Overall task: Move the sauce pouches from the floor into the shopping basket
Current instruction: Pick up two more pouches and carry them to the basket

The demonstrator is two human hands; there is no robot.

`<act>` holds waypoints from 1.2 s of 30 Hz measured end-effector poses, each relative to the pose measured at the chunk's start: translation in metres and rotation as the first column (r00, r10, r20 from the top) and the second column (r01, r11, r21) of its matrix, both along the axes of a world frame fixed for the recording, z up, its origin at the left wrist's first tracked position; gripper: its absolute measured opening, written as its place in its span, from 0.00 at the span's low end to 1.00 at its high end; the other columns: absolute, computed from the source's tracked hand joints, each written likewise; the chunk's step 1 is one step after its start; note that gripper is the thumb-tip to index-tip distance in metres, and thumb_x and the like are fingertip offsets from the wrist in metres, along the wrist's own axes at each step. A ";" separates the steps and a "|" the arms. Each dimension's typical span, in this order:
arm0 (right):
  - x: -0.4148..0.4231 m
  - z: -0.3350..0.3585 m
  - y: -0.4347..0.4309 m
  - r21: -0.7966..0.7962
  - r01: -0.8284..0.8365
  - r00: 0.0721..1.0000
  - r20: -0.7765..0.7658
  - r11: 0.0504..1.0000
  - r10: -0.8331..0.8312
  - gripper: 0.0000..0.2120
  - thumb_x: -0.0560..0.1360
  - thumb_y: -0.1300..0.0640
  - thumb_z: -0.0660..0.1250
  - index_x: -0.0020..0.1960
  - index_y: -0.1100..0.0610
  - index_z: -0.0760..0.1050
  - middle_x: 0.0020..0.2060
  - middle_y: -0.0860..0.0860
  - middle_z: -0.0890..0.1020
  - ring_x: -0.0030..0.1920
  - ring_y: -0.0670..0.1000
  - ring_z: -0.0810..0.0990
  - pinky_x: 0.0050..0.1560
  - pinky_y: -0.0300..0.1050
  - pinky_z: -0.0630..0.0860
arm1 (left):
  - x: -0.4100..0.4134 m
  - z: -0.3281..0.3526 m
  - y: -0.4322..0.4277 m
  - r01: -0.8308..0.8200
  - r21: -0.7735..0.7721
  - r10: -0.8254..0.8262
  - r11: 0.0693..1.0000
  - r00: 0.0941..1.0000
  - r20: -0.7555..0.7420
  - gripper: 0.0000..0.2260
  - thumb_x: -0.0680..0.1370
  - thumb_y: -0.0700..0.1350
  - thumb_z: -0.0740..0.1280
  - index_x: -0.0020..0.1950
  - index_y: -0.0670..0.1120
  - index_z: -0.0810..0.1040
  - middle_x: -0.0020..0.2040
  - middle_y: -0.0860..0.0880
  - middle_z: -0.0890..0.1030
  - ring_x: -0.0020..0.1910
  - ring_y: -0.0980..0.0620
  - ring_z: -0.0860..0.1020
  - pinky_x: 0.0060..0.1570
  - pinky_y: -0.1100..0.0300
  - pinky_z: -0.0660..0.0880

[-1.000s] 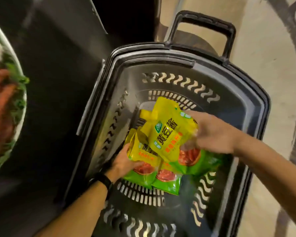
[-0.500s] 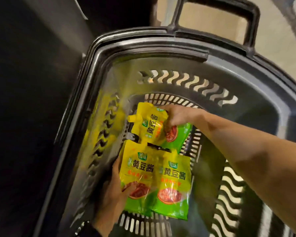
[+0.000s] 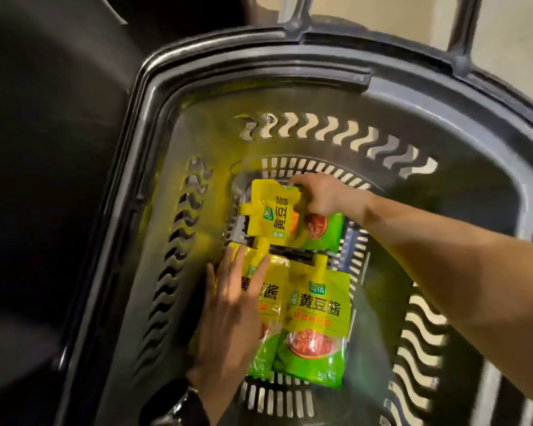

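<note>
Sauce pouches (image 3: 316, 318) under flat left fingers (image 3: 234, 272), right fingers (image 3: 313, 206) gripping one

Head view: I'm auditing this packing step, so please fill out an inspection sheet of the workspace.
Surface: slatted bottom of the dark shopping basket, showing between the pouches.
Job's things: three yellow-green pouches inside the basket. The far pouch lies sideways. The left pouch and right pouch lie side by side nearer the camera, edges meeting.
Clutter: nothing seen.
Hands: left hand rests flat on the left pouch, fingers straight. Right hand grips the far pouch's edge.
Cables: nothing seen.
Surroundings: basket handle at the far end, pale floor beyond it, dark surface on the left.
</note>
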State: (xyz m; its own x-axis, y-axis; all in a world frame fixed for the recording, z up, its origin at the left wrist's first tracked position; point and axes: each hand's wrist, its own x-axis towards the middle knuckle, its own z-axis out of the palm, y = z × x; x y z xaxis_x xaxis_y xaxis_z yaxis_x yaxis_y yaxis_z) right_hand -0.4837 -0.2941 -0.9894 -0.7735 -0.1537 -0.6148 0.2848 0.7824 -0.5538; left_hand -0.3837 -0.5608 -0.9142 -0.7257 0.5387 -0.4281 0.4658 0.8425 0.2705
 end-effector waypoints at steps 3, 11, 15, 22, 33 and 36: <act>-0.011 0.000 0.012 -0.127 0.014 0.979 0.204 0.992 0.012 0.19 0.71 0.68 0.67 0.61 0.58 0.75 0.48 0.51 0.79 0.49 0.53 0.78 0.46 0.40 0.71 | -0.004 -0.020 0.004 0.117 -0.077 -0.114 0.990 0.993 0.037 0.29 0.79 0.60 0.54 0.81 0.56 0.58 0.82 0.41 0.54 0.81 0.40 0.51 0.74 0.33 0.57; 0.022 -0.016 -0.008 0.258 -0.063 0.983 -0.152 0.964 0.105 0.41 0.63 0.62 0.75 0.74 0.57 0.64 0.57 0.59 0.78 0.53 0.61 0.79 0.50 0.50 0.76 | 0.018 -0.030 -0.037 0.228 -0.140 -0.237 0.964 0.971 -0.046 0.28 0.82 0.60 0.51 0.81 0.53 0.59 0.82 0.40 0.53 0.81 0.40 0.53 0.73 0.32 0.56; 0.044 -0.019 -0.031 0.422 -0.214 0.866 -0.334 0.881 0.371 0.38 0.71 0.55 0.69 0.78 0.57 0.59 0.77 0.63 0.59 0.75 0.63 0.61 0.75 0.62 0.58 | 0.025 -0.030 -0.039 0.196 -0.140 -0.202 0.971 0.979 -0.029 0.28 0.82 0.60 0.48 0.81 0.53 0.58 0.82 0.40 0.53 0.81 0.40 0.53 0.72 0.31 0.58; 0.069 -0.065 -0.028 0.491 -0.270 0.852 -0.279 0.828 0.443 0.30 0.81 0.41 0.45 0.81 0.47 0.46 0.80 0.55 0.45 0.79 0.59 0.40 0.74 0.69 0.47 | 0.029 -0.040 -0.047 0.138 -0.024 -0.138 0.990 0.990 -0.030 0.30 0.78 0.60 0.58 0.81 0.56 0.59 0.82 0.43 0.53 0.81 0.41 0.53 0.73 0.34 0.57; 0.072 -0.059 -0.024 0.470 -0.187 0.857 -0.351 0.863 0.377 0.28 0.79 0.43 0.50 0.78 0.49 0.61 0.79 0.56 0.58 0.79 0.60 0.55 0.74 0.68 0.53 | 0.024 -0.042 -0.048 0.116 0.033 -0.116 0.993 0.993 -0.024 0.28 0.80 0.64 0.54 0.80 0.58 0.59 0.83 0.46 0.52 0.82 0.44 0.50 0.74 0.34 0.57; 0.085 -0.050 -0.023 0.424 0.015 0.913 -0.375 0.905 0.160 0.28 0.79 0.44 0.49 0.77 0.48 0.63 0.78 0.57 0.60 0.76 0.62 0.60 0.76 0.61 0.51 | 0.024 -0.036 -0.040 0.145 -0.045 -0.146 0.988 0.988 -0.039 0.28 0.79 0.60 0.57 0.79 0.55 0.63 0.82 0.42 0.55 0.81 0.40 0.53 0.71 0.31 0.59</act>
State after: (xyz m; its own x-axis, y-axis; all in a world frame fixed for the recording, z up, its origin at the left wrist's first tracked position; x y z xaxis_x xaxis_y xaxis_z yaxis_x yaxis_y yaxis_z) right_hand -0.3988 -0.3166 -1.0393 -0.9592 -0.0214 -0.2818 0.0464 0.9717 -0.2315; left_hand -0.3597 -0.6007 -0.9503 -0.6588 0.6220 -0.4232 0.5946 0.7751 0.2135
